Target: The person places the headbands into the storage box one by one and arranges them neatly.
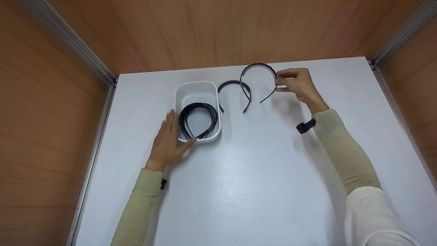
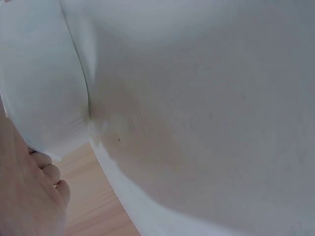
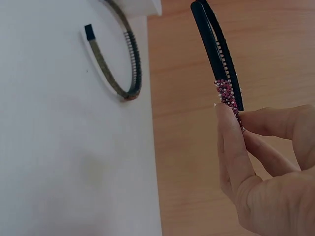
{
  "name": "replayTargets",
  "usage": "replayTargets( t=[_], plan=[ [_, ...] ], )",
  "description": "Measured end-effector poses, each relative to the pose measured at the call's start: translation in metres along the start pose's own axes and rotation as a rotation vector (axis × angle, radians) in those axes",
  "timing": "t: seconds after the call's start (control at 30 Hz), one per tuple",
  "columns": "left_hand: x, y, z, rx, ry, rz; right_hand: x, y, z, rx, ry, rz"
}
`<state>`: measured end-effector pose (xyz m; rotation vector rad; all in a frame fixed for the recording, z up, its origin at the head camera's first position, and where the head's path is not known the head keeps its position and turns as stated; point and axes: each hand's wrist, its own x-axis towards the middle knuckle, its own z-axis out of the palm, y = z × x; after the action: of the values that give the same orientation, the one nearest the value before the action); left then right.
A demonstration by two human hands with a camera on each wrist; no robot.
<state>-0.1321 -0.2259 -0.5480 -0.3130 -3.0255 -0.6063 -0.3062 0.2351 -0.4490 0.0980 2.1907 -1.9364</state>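
Observation:
In the head view my right hand [image 1: 296, 83] pinches a black toothed headband [image 1: 258, 65] by its right side, raised at the back of the table. Pink and pale beads [image 3: 227, 95] cover the part near my fingertips in the right wrist view. A second headband [image 1: 234, 82] lies on the table, right beside a white box [image 1: 198, 83]. Several black headbands [image 1: 214, 114] are stacked in the front part of that box. My left hand [image 1: 166, 143] rests along the box's left side with straight fingers, its thumb at the front rim.
The white table [image 1: 232, 191] has its back edge close to a wooden panel [image 1: 218, 34]. More wooden panels stand at the left [image 1: 44, 136] and right [image 1: 420, 75], with metal frame bars at the corners. Dark straps hang at both wrists.

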Motion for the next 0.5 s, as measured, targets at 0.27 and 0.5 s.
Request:
replayTargets(
  t=[0.27,0.5],
  plan=[
    [0.0,-0.001,-0.001,0.006,0.005,0.007,-0.006,0.0,0.027,-0.002,-0.037,-0.059],
    [0.0,-0.002,0.001,0.006,0.023,0.015,-0.011,0.0,0.049,0.051,-0.086,-0.074]
  ],
)
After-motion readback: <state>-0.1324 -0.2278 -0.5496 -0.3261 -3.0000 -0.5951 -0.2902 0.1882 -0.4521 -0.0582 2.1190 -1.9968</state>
